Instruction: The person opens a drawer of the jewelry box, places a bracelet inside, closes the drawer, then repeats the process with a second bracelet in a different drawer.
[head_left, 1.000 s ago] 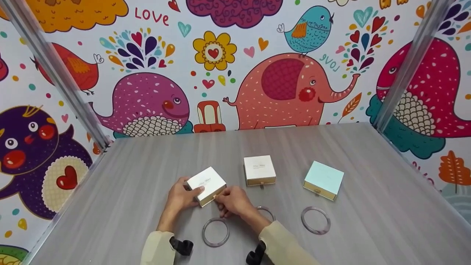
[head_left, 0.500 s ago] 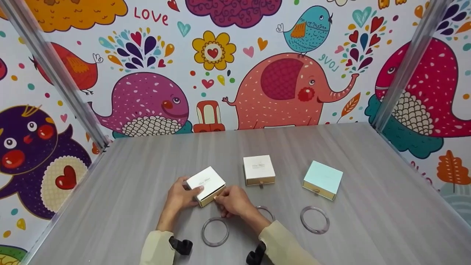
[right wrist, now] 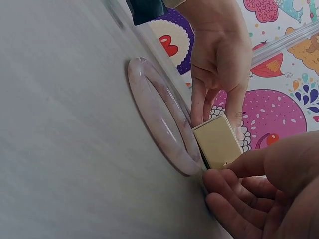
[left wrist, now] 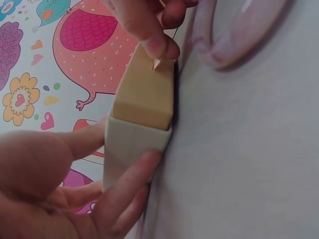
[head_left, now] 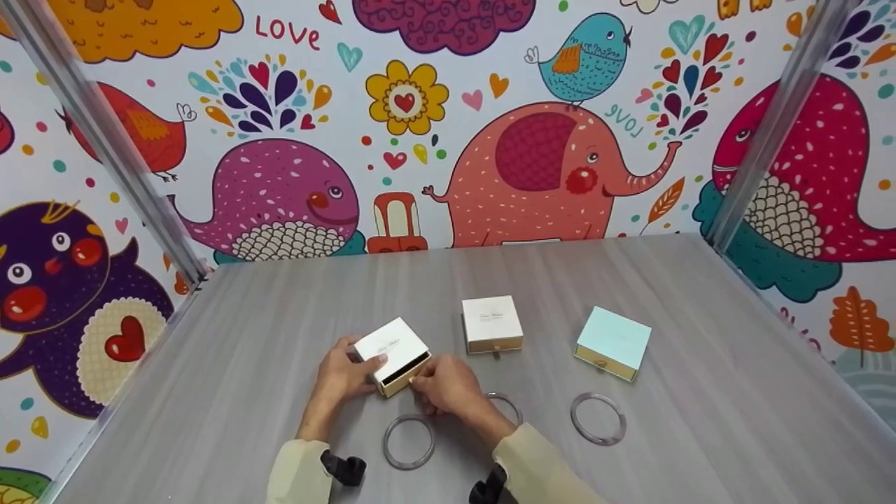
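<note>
In the head view my left hand (head_left: 343, 374) grips a small white drawer-style gift box (head_left: 392, 339), thumb on its lid and fingers at its side. My right hand (head_left: 451, 386) is at the front of the box. The left wrist view shows its thumb and finger pinching a small ribbon tab (left wrist: 157, 63) on the gold drawer (left wrist: 144, 97). That drawer sticks partly out of the white sleeve, and a dark gap shows behind its front. Just in front of the box lies a marbled, pale purple bangle (right wrist: 153, 124), flat on the table.
A second white box (head_left: 492, 318) and a mint-green box (head_left: 616, 337) stand farther right, both with gold fronts. Another bangle (head_left: 516, 406) is partly hidden by the right forearm, and a third bangle (head_left: 610, 442) lies at the right. A patterned wall (head_left: 406, 168) borders the grey table (head_left: 280, 301).
The drawer has slid out toward me with the right hand's pull, widening a dark gap under the lid. My left hand keeps its hold on the sleeve. Other boxes and bangles stay put.
</note>
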